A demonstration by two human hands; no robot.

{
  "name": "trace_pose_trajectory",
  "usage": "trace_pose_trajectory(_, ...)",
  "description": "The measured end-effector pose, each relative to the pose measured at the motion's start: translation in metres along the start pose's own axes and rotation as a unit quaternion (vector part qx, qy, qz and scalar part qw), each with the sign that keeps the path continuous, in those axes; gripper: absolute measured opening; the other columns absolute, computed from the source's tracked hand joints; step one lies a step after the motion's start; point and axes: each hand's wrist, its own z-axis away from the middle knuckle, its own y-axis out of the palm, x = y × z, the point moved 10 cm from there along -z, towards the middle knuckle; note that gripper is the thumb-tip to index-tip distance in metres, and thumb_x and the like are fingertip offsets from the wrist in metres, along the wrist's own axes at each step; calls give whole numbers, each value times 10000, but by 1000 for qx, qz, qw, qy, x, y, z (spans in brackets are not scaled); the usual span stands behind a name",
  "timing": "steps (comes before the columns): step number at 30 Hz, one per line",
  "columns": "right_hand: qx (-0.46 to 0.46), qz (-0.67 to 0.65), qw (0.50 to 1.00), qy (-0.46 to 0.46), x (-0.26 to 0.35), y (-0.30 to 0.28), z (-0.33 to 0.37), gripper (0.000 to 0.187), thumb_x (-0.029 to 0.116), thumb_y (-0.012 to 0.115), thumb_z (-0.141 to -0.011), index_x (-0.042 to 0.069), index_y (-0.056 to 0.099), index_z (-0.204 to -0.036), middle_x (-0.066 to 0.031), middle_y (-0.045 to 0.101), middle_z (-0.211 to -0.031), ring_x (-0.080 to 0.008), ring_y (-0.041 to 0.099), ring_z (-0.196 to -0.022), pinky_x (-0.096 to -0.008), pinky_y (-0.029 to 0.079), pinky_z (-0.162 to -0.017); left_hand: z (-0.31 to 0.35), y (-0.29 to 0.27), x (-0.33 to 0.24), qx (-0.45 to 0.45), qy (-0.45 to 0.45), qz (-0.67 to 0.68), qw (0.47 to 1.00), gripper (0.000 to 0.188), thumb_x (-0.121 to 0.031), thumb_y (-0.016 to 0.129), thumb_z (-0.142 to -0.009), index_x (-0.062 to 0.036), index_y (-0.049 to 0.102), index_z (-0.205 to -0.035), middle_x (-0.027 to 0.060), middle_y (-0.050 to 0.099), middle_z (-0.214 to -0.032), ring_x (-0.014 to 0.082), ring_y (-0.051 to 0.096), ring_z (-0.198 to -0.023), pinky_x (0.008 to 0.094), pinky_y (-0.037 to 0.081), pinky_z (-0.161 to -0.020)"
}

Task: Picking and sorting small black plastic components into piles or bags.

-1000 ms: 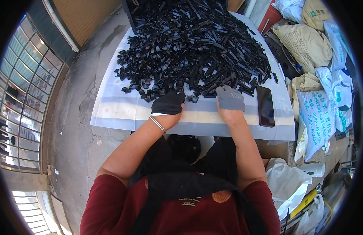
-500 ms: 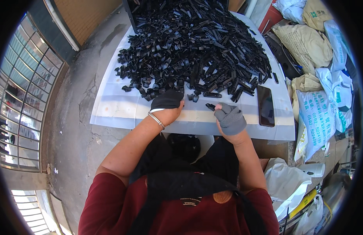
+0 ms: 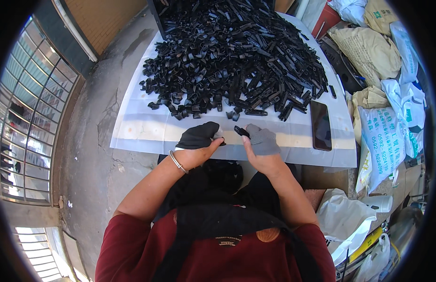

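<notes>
Near the table's front edge, my left hand [image 3: 200, 141], in a black fingerless glove with a bracelet at the wrist, pinches a small black plastic part [image 3: 222, 142], mostly hidden by the thumb and fingers. Just to its right, my right hand [image 3: 262, 144], in a grey fingerless glove, grips a narrow black plastic piece [image 3: 241, 132] that points up and left. The two pieces are close but apart. Beyond both hands spreads a large heap of black plastic parts [image 3: 199, 70], short curved ones on the left and long slim ones on the right.
A dark phone [image 3: 321, 126] lies on the white-covered table [image 3: 147, 135] to the right of my hands. Beyond the table's right side are piled sacks [image 3: 363, 51] and a white plastic bag [image 3: 342, 214]. A barred window [image 3: 32, 117] stands at the left.
Both hands have drawn closer together and nearer to me. My left hand has come back from the heap's edge with a small part; my right hand has moved left with its slim piece.
</notes>
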Motion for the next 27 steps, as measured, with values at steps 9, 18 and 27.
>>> trace_pose_trajectory(9,53,-200,978,9,43,9,12,273,273,608,-808,34,576,-937,-133,600,-825,-315,571,-780,-390,451,-679,29,26,8,150,-105,232,955,507,-238,524,-873,-98,338,-1323,181,620,-893,310,618,-799,373,480,-699)
trace_pose_trajectory(18,34,-205,978,15,45,5,15,255,257,600,-815,38,582,-945,-135,600,-852,-322,569,-799,-399,455,-703,49,31,23,128,-157,186,961,398,-336,350,-962,-79,503,-1226,140,611,-815,230,582,-770,315,462,-713)
trace_pose_trajectory(27,53,-93,990,-89,61,-10,23,303,270,593,-823,43,590,-1025,-125,578,-1024,-316,531,-954,-391,421,-836,30,0,1,51,-78,286,954,438,-367,363,-951,-1,562,-818,140,570,-715,277,530,-654,354,434,-627)
